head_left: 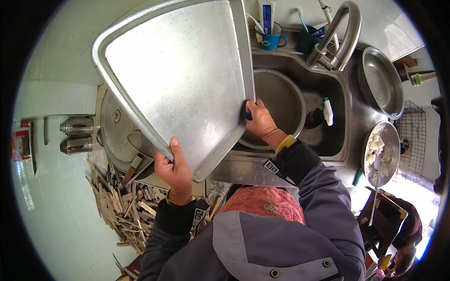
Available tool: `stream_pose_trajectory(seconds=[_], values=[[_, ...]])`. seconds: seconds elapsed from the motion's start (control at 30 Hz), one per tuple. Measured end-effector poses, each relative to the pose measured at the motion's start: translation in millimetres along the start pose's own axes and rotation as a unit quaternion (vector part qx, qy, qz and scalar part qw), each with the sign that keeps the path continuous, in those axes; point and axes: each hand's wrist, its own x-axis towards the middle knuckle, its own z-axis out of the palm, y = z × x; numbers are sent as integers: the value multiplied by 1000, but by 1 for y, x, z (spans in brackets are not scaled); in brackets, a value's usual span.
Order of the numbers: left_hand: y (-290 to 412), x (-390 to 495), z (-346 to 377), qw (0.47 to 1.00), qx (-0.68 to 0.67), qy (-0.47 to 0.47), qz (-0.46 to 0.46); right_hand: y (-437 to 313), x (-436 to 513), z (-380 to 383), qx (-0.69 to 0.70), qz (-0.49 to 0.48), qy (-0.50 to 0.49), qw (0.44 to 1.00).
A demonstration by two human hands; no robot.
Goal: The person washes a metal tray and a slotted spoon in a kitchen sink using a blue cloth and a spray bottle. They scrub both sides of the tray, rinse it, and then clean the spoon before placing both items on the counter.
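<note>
A large rectangular metal tray [172, 77] is tilted up over the left part of the sink, its wet inner face towards me. My left hand [175, 170] grips its near-left rim, thumb on the inside. In my right hand [261, 121] is a dark blue scrubbing pad [246, 112], pressed against the tray's right inner edge; my fingers hide part of it. Below the tray, a round metal basin [284, 105] sits in the stainless-steel sink [334, 145], partly covered by the tray. A spray bottle [328, 111] with a white and green head lies beside the basin.
A curved faucet [346, 31] rises behind the sink, near a blue mug [270, 40] holding toothpaste. Rightward are a metal bowl [383, 82] and a pan of rice [382, 154]. A big lidded pot [114, 130] and firewood [123, 207] lie left. Another person [407, 224] is at lower right.
</note>
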Motion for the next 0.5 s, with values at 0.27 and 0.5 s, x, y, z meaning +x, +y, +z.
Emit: stream_pose_trajectory(seconds=[0.27,0.5], values=[[-1,6,-9,1000,-17,7,-20,42,-6,-37,31,-163,-132,977],[-2,13,-16,999,-18,34,-26,78,-22,-44,309,121,35,943]])
